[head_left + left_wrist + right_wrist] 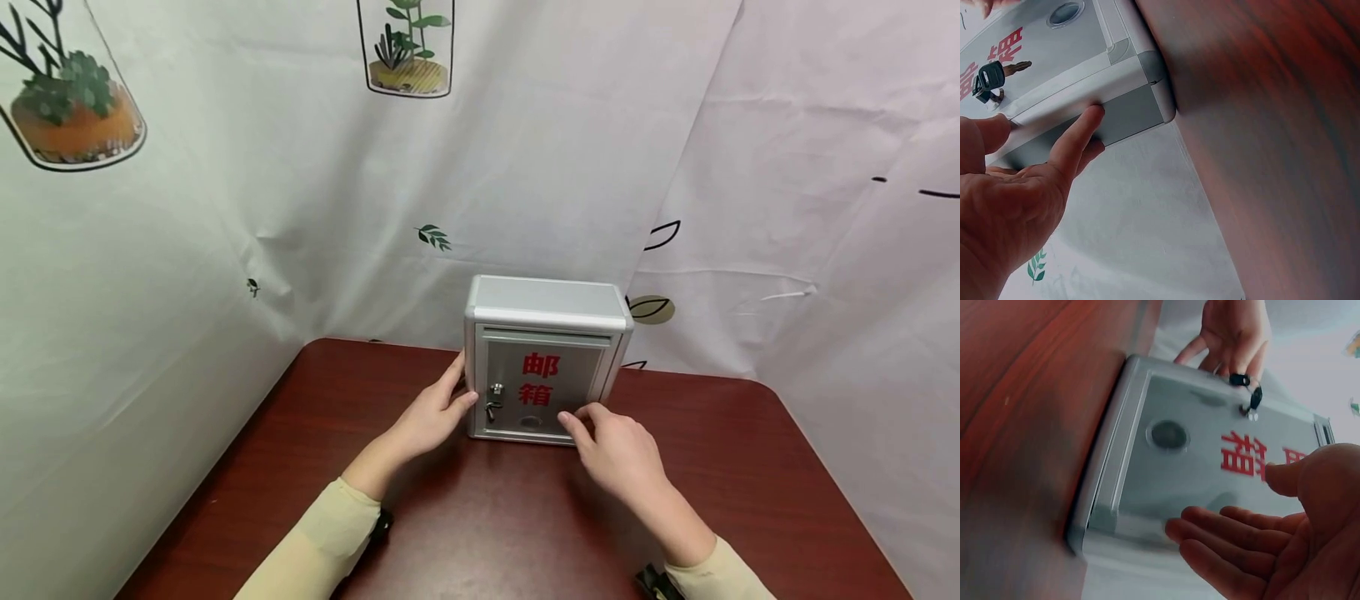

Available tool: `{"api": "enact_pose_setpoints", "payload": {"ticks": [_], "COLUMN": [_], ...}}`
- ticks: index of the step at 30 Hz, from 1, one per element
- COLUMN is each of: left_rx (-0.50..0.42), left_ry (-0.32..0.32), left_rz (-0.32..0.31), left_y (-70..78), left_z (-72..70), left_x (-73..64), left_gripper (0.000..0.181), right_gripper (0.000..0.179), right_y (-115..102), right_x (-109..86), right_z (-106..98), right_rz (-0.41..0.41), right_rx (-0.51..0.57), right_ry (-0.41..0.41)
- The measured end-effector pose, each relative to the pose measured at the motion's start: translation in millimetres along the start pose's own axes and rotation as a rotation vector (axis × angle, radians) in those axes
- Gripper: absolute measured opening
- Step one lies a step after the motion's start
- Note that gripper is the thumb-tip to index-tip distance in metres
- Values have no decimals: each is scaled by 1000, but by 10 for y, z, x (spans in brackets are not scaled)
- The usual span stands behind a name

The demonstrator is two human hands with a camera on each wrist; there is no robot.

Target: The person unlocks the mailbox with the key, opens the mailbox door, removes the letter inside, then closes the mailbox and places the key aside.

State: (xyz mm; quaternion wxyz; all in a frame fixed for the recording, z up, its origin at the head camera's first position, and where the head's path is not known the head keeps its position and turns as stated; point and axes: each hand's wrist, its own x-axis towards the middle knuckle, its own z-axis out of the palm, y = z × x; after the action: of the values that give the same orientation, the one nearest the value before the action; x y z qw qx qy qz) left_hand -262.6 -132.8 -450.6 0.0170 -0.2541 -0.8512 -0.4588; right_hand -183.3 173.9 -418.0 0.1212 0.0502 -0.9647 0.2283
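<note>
A silver metal mailbox with red characters on its door stands upright toward the back of the table. Keys hang from the lock on the door's left side. My left hand rests against the box's left side, its fingers extended along the side panel and its thumb at the front edge. In the left wrist view one fingertip touches the side panel. Near the lower right front corner is my right hand. Its fingers are loosely straight beside the box's right edge, thumb apart from them.
The box stands on a dark red wooden table with rounded back corners. White cloth printed with plants hangs close behind the table and on both sides. A small round window sits low on the mailbox door.
</note>
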Motion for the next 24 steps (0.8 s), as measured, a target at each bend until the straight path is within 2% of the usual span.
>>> {"api": "enact_pose_setpoints", "payload": {"ticks": [4, 10, 24], "left_rx": [-4, -16, -12], "left_ry": [-3, -3, -1], "left_rz": [4, 11, 12], "left_y": [-11, -10, 2], "left_z": [-5, -5, -23], "left_x": [3, -2, -9], "left_gripper": [82, 81, 80], "right_gripper": [31, 33, 36], "right_y": [-123, -304, -616], "right_x": [28, 108, 245], "right_z": [110, 241, 356], "right_rz": [-46, -86, -149], "right_rx": [22, 43, 71], "right_ry": [27, 52, 20]}}
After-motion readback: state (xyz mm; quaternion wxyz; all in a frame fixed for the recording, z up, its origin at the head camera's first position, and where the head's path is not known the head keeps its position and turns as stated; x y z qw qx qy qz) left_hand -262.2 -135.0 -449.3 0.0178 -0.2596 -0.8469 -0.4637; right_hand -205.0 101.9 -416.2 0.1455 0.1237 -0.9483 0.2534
